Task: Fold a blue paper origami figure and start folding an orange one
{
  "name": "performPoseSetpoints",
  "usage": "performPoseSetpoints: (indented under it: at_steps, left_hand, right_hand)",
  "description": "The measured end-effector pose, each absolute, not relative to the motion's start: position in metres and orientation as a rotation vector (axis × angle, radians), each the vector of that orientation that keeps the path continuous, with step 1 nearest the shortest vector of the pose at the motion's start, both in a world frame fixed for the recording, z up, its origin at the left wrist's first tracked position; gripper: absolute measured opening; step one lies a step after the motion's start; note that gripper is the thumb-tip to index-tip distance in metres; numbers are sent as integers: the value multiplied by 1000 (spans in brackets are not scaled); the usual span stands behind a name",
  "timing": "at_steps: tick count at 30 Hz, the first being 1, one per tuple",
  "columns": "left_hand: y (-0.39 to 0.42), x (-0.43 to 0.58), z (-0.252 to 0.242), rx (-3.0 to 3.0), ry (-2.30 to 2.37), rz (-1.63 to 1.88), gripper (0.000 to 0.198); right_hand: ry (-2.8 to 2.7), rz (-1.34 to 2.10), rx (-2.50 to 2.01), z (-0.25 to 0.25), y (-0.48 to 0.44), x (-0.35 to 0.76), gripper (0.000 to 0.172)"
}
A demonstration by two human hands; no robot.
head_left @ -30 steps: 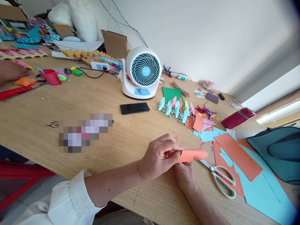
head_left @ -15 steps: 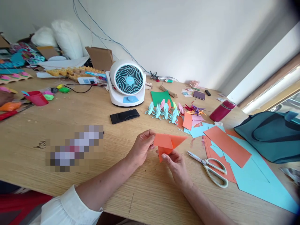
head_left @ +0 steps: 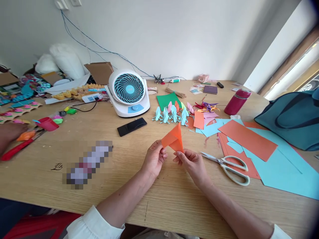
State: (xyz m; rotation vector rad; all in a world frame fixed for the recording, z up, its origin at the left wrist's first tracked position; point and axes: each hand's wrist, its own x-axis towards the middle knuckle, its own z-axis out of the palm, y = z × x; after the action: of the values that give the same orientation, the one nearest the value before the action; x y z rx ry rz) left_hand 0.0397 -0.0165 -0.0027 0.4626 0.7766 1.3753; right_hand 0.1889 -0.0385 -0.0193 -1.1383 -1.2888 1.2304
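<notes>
A folded orange paper stands up in a point just above the wooden table. My left hand pinches its lower left corner. My right hand pinches its lower right edge with thumb and forefinger. Both hands hover near the table's front, a little left of the scissors.
Orange and light blue sheets lie to the right, with a teal bag and a red bottle. Small paper figures, a black phone and a white fan sit behind. Another person's hand is at the far left among craft items.
The orange paper went from a flat roll on the table to a raised folded point held between both hands. The view tilted up and shifted.
</notes>
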Motion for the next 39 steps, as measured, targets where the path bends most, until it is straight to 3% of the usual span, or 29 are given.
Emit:
performPoseSetpoints:
  at_steps: [15, 28, 39]
  left_hand:
    - [-13, 23, -3, 540, 813, 1236, 34]
    - [-6, 14, -5, 974, 997, 1038, 42]
    - [-7, 18, -5, 1147, 954, 929, 41]
  right_hand:
    - [-1415, 1224, -1191, -15, -30, 206, 45]
    - [-1715, 1255, -1260, -2, -26, 226, 34]
    - [-1847, 1200, -1276, 3, -26, 229, 36]
